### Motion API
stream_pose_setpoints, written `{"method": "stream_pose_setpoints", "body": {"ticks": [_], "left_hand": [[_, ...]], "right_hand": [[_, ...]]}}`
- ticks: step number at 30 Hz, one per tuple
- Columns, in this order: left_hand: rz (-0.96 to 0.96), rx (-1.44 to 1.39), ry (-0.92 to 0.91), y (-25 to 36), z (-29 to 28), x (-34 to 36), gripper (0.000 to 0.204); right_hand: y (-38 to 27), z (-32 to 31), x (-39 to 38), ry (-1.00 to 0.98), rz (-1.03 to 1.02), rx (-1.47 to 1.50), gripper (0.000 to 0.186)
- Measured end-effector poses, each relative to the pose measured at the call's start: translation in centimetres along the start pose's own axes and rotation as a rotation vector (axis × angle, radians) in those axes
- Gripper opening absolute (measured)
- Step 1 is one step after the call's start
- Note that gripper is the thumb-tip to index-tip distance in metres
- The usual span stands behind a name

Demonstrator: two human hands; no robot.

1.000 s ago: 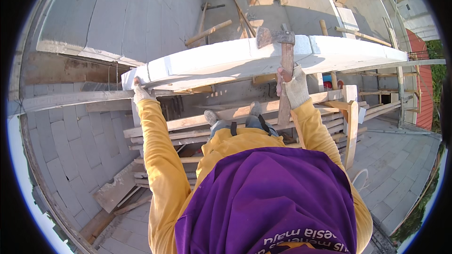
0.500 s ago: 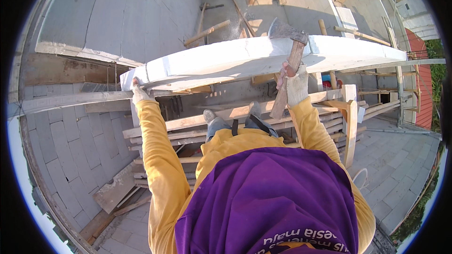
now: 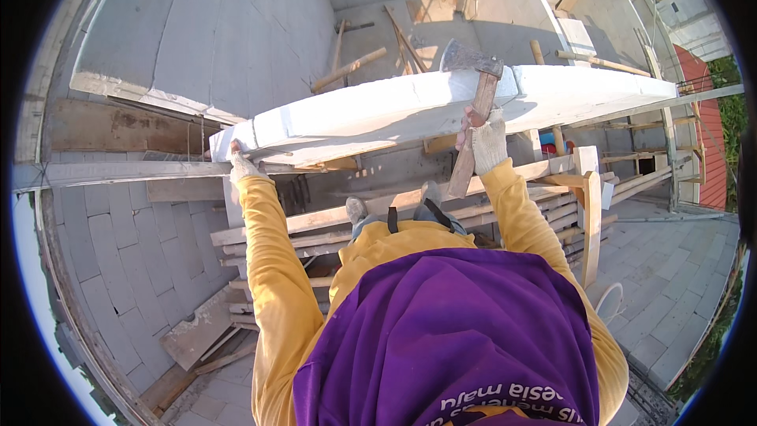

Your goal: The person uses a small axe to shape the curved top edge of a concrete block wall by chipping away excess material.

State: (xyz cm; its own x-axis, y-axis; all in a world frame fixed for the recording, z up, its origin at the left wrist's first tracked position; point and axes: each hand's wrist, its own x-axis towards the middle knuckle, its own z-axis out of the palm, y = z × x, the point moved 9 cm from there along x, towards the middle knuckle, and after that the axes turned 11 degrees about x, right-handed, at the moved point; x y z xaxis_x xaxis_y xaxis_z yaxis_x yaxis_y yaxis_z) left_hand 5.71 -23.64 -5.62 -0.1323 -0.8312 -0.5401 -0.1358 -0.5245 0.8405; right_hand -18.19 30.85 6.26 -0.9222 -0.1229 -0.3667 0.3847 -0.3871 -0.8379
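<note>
A long white block (image 3: pixel 378 114) lies across the view at chest height. My left hand (image 3: pixel 239 164), in a light work glove, holds its left end from below. My right hand (image 3: pixel 486 142), also gloved, grips the wooden handle of a hatchet (image 3: pixel 473 110). The hatchet's dark metal head rests over the block's upper right part, the handle slanting down to the left. My yellow sleeves and purple top fill the lower middle.
Wooden planks (image 3: pixel 331 225) form a scaffold platform under my feet. Grey block walls (image 3: pixel 118 244) run below at left and right. Loose timber poles (image 3: pixel 347 69) lie on the slab beyond. A wooden post (image 3: pixel 591 221) stands at right.
The hatchet has tilted and shifted right along the block, its head now angled to the upper right. My left hand has stayed at the block's left end.
</note>
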Motion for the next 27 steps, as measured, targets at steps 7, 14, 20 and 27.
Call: {"method": "stream_pose_setpoints", "body": {"ticks": [7,14,20,27], "left_hand": [[0.026,0.036,-0.007,0.3,-0.5,-0.3,0.083],[0.014,-0.006,0.017,0.1,-0.6,0.0,0.083],[0.021,0.011,-0.018,0.3,-0.1,-0.6,0.087],[0.016,0.025,-0.020,0.1,-0.2,0.3,0.089]], "right_hand": [[-0.3,0.8,-0.4,-0.122,0.011,-0.139,0.032],[1.0,1.8,-0.9,-0.133,0.040,-0.132,0.030],[0.1,0.6,-0.9,-0.090,0.056,-0.021,0.031],[0.8,2.5,-2.2,-0.151,0.119,-0.206,0.033]]}}
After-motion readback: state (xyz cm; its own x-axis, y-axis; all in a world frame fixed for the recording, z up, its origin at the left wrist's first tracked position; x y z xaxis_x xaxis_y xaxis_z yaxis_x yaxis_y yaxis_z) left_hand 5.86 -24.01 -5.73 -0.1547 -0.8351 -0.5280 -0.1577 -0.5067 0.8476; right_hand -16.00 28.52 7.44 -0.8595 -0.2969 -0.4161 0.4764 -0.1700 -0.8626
